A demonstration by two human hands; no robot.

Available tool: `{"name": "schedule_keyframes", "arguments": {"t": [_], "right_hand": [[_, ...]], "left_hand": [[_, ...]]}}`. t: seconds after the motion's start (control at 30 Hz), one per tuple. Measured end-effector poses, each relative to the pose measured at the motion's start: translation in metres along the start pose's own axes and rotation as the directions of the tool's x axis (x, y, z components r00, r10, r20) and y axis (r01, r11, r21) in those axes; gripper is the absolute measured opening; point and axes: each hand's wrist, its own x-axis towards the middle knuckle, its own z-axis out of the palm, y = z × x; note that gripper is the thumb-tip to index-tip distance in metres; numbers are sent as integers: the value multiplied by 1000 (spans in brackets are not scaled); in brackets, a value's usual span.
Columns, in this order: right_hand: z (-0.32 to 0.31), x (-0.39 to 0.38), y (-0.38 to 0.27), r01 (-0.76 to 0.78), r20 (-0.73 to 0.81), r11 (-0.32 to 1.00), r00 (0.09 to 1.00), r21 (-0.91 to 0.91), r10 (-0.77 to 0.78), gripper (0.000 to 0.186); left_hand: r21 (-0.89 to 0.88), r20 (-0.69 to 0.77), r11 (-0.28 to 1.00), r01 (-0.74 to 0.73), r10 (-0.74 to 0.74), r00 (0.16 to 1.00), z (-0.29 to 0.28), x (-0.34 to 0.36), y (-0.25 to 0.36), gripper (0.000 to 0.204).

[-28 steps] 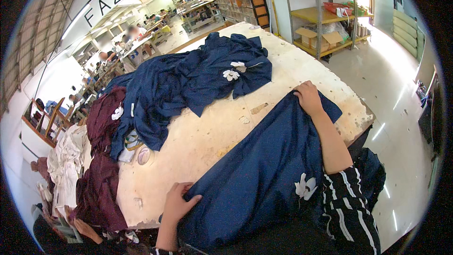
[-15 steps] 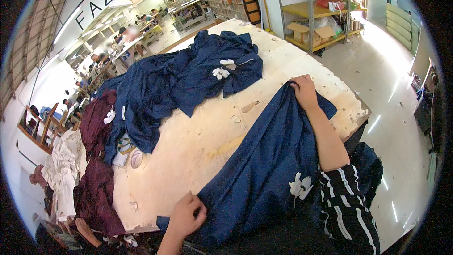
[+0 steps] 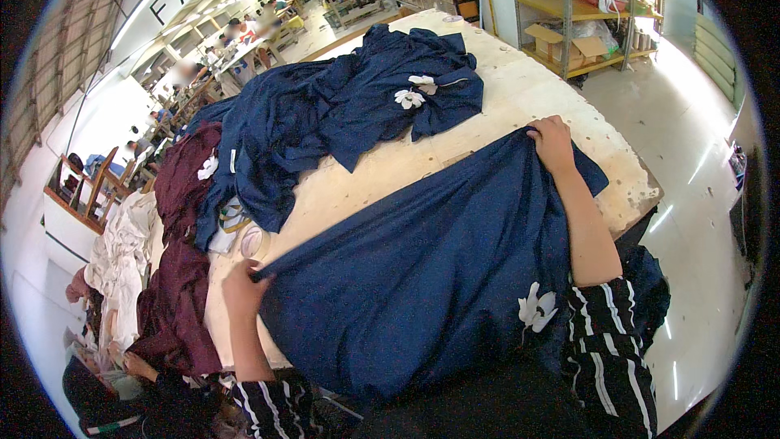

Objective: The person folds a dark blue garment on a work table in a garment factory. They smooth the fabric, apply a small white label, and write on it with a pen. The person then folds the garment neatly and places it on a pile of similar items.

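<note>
A navy cloth (image 3: 406,260) is stretched diagonally across the near half of the pale worktable (image 3: 593,130), a white flower at its lower right. My left hand (image 3: 245,289) pinches its edge at the cloth's left corner. My right hand (image 3: 551,146) grips the upper edge near the right corner, fingers curled over a fold. Beyond them lies a heap of navy garments (image 3: 325,114) with two white flowers (image 3: 409,99); left of it are crumpled maroon cloth (image 3: 175,252) and cream cloth (image 3: 122,268). A roll of tape (image 3: 254,240) sits beside the heap.
At the lower left a co-worker (image 3: 97,390) in dark clothing reaches toward the fabric pile. Metal shelving (image 3: 569,12) with boxes and bags stands at the back right, beside a pale floor (image 3: 691,162). Farther back, several people work at long tables; wooden chairs (image 3: 97,187) are at the left.
My left hand has moved from near the bottom centre up and leftward with the cloth edge, stretching the cloth wide. My right hand still holds its corner. The view has also shifted slightly.
</note>
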Motion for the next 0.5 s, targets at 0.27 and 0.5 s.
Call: {"name": "schedule_keyframes", "arguments": {"t": [0.27,0.5], "right_hand": [[-1,0,3,0,23,999,1000,34,-1,16],[1,2,2,14,22,998,1000,62,-16,17]], "left_hand": [[-451,200,838,-307,430,880,7,-53,104,28],[-297,553,933,-205,343,759,26,-65,104,28]]}}
